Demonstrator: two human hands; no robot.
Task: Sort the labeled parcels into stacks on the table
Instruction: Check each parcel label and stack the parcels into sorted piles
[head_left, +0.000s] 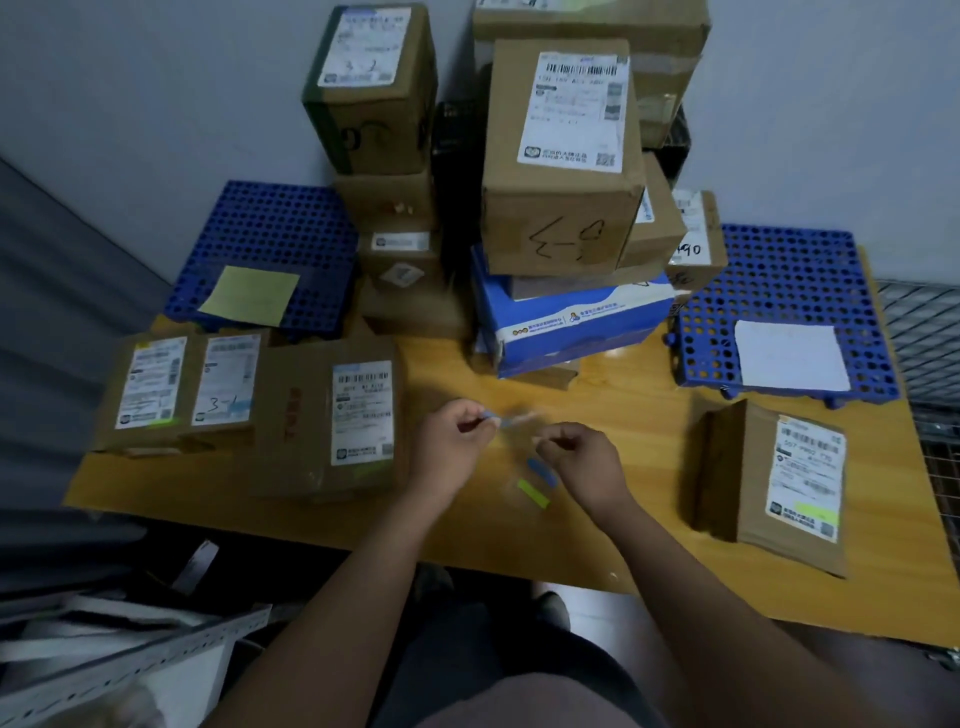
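Far left: blue perforated mat (270, 234) w/ yellow note (252, 295). Near left on wooden table (649, 431): three brown cardboard parcels (249, 410), white barcode labels up, one marked "3-1". Ctr: left hand (449, 447) pinching small blue strip (493, 417), blurred; right hand (579, 457) fingers curled, pinched, contents unclear. Blue + green strips (535, 483) on table below. Far ctr: tall parcel stacks (561, 156). Near right: lone labelled parcel (779, 483).

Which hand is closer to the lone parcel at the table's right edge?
Right. The right hand is mid-table, well left of that parcel; the left hand is farther left.
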